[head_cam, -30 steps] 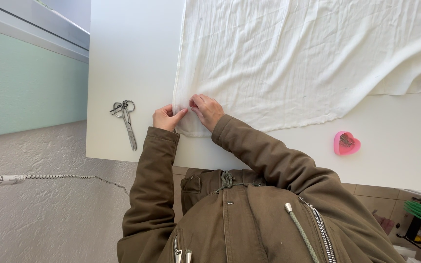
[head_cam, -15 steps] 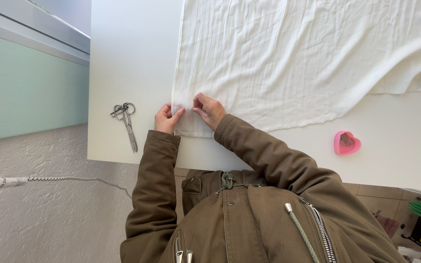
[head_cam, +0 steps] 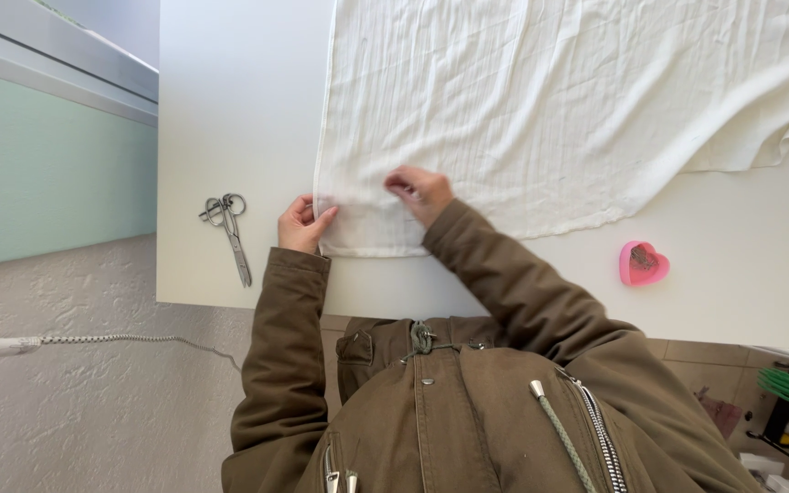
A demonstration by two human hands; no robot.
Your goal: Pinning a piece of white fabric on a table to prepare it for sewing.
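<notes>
The white fabric [head_cam: 541, 110] lies spread over the far and middle part of the white tabletop [head_cam: 230, 110], crinkled, with one corner reaching down toward the near edge right in front of us. We go from near to far. Closest are our olive jacket sleeves [head_cam: 504, 274], crossing the near edge of the tabletop. Just past that edge our left hand [head_cam: 301, 224] rests at the fabric's left border, thumb and fingers pinched on the cloth near the corner. Our right hand [head_cam: 422, 190] sits a little farther in and to the right, fingertips pressed together on the fabric; the two hands are apart, with a flat, doubled-looking strip of cloth between them. We cannot tell whether the right fingers grip a fold or only press it down.

We judge that we are turning or smoothing a narrow fold along the near hem of the fabric. The next move likely calls for keeping the left hand as an anchor and holding the fold even in width along the edge.

Left of our hands, near the left edge of the tabletop, lie metal scissors [head_cam: 227, 228], closed, well apart from the cloth. Toward the right, near the near edge, sits a pink heart-shaped pin box [head_cam: 643, 263].
</notes>
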